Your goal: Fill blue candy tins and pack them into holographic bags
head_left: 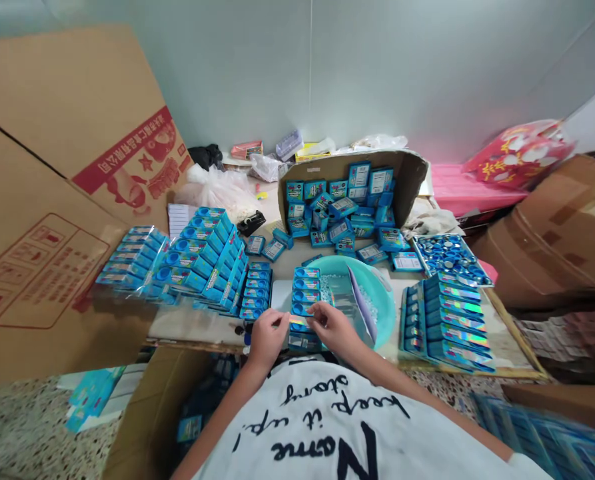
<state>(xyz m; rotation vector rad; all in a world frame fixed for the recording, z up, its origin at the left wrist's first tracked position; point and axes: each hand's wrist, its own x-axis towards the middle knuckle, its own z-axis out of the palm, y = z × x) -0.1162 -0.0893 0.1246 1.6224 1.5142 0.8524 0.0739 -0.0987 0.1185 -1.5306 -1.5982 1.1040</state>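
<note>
A small shiny strip (299, 321) with a rainbow sheen is stretched between my two hands, over the near part of a row of blue boxes (306, 285) with round blue spots on top. My left hand (268, 339) pinches its left end between thumb and finger. My right hand (333, 328) has the other end, its fingers closed. My fingers partly cover the boxes beneath. Right of the row, a turquoise basin (388, 300) holds pale small beads, with a clear sheet and a purple-edged piece (363, 303) leaning in it.
Stacked blue boxes (202, 253) rise at left beside a large cardboard carton (47, 200). An open carton (413, 180) of loose blue boxes stands behind the basin. At right are a tray of shiny blue discs (450, 257) and another box stack (452, 320).
</note>
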